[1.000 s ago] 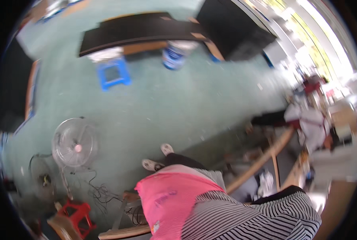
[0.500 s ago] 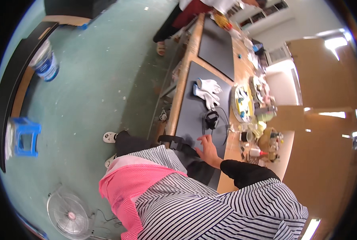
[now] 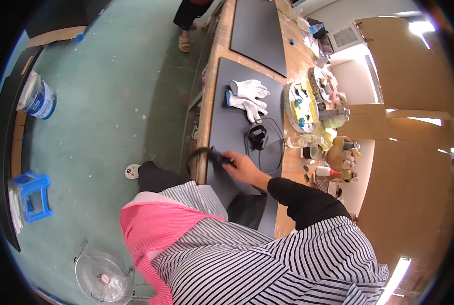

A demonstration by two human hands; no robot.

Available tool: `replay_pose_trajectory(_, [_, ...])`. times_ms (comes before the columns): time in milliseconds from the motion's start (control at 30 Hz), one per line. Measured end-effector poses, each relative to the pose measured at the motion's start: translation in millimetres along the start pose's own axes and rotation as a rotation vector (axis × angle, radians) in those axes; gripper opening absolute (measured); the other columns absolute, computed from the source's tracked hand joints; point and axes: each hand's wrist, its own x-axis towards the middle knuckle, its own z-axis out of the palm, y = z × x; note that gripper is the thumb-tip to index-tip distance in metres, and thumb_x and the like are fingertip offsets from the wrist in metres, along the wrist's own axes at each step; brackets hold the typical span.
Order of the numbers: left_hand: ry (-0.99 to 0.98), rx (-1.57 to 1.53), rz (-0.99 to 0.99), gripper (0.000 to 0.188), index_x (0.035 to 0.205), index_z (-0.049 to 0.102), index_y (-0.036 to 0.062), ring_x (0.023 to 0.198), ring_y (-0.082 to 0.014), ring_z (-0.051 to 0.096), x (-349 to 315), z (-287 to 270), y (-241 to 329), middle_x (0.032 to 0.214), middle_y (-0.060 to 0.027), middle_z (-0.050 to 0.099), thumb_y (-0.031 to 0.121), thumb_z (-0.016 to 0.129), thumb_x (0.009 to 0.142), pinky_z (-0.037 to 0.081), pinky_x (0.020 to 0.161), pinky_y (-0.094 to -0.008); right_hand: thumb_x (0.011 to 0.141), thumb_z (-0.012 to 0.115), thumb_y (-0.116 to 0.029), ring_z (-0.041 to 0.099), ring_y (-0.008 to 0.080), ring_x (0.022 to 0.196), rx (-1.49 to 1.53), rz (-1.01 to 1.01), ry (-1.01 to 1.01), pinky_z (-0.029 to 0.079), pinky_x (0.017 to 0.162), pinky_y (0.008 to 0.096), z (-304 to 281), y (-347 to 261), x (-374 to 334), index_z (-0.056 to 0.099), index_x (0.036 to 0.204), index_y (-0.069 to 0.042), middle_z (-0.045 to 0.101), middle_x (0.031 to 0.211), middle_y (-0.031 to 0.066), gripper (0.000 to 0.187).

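My right hand [image 3: 241,166], in a black sleeve, reaches over the near part of the dark grey work mat. Its fingers are closed round a black strap [image 3: 217,155], whose curved end hangs over the table's left edge. Below the wrist lies a limp black item [image 3: 247,209], partly covered by the arm; I cannot tell whether the strap joins it. Just beyond the hand sits a small black device [image 3: 257,137] with a looped thin cable. A pair of white knit gloves [image 3: 248,97] with blue cuffs rests farther up the mat. My left hand is out of view.
Along the table's right side stand an oval tray [image 3: 288,109] of bits, a white bottle [image 3: 323,172] with a red tip and several jars. A second dark mat [image 3: 260,35] lies farther off. On the floor are a fan [image 3: 105,278], a blue stool [image 3: 36,195] and a bucket [image 3: 40,101]. Another person's foot [image 3: 184,43] shows beyond.
My right hand, earlier spread above the black strap, has closed on it and moved it up and left. The view has shifted, and less of the other person shows.
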Motion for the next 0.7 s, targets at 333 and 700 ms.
replay_pose_trajectory(333, [-0.030,0.037,-0.018,0.026,0.087,0.050,0.0048,0.071,-0.0242,0.057,5,8,-6,0.070,-0.0069,0.057,0.030,0.056,0.089,0.047,0.076,-0.0424,0.094,0.052,-0.025,0.060,0.0161,0.070,1.321,0.749,0.033,0.052,0.065,0.0297,-78,56,14,0.057,0.103,-0.004,0.062,0.085,0.0042,0.024])
replay_pose_trajectory(700, [-0.046,0.045,0.007,0.027,0.086,0.050,0.0054,0.069,-0.0237,0.056,6,7,-8,0.070,-0.0065,0.056,0.032,0.055,0.090,0.047,0.076,-0.0422,0.089,0.061,-0.018,0.047,0.0145,0.059,-0.048,0.004,0.720,0.038,0.054,0.0313,-89,-21,9,0.055,0.077,0.002,0.055,0.071,0.0116,0.024])
